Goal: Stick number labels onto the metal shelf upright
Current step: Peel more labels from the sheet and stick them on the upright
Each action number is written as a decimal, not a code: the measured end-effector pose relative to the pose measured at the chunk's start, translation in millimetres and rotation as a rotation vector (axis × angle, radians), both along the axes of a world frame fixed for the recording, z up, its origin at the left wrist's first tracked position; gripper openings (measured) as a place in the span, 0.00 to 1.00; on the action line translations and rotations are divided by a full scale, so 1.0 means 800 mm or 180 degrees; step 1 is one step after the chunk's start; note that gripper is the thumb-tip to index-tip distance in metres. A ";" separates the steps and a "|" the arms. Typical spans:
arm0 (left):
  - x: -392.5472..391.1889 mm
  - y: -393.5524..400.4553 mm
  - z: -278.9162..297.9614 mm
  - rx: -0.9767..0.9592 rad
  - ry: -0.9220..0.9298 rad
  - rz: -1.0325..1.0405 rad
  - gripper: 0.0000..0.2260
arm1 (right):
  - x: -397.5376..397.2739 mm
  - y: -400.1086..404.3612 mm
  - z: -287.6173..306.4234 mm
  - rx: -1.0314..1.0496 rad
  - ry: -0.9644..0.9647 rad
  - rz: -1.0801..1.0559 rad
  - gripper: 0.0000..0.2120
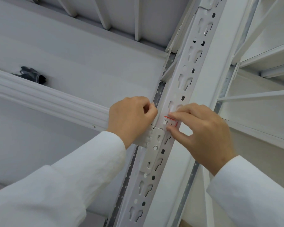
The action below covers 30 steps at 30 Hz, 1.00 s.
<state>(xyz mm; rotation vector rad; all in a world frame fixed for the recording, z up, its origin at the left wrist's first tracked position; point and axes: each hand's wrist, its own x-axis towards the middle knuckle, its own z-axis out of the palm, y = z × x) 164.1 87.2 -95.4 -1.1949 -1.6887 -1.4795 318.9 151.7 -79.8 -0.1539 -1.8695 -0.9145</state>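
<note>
A white perforated metal shelf upright (184, 76) runs diagonally through the view. A small white label with a red border and handwritten marks (170, 122) lies on its face at mid-height. My right hand (202, 135) pinches the label, index finger at its top edge and thumb at its lower edge. My left hand (131, 118) is curled beside the upright's left edge, fingertips against the metal; whether it holds anything is hidden.
A ribbed white shelf beam (47, 99) joins the upright from the left at a bracket (152, 148). A dark crumpled object (32, 75) lies on the shelf board behind. More white shelving and braces (261, 63) stand to the right.
</note>
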 end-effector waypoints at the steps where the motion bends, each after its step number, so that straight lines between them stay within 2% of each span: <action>1: 0.000 0.000 0.000 0.0008 0.0003 0.0007 0.14 | -0.001 -0.001 -0.001 0.0047 0.0028 -0.0031 0.06; 3: 0.000 0.000 0.000 0.0016 0.0006 0.0025 0.14 | -0.005 -0.004 0.000 0.0191 0.0105 -0.0127 0.05; 9: 0.001 0.001 0.001 0.0020 0.0021 -0.0005 0.15 | -0.009 -0.010 0.005 0.0488 0.0108 -0.0464 0.11; 18: 0.001 0.001 0.000 0.0021 -0.0043 -0.0022 0.14 | -0.020 -0.009 0.002 0.0712 0.0109 -0.0436 0.12; 26: 0.003 -0.003 0.000 0.0000 -0.0068 -0.0041 0.15 | -0.023 -0.010 0.004 0.0452 0.0102 -0.0386 0.11; 30: 0.005 -0.006 0.001 -0.0063 -0.0066 -0.0049 0.14 | -0.026 -0.013 0.033 -0.0235 0.0333 -0.0216 0.08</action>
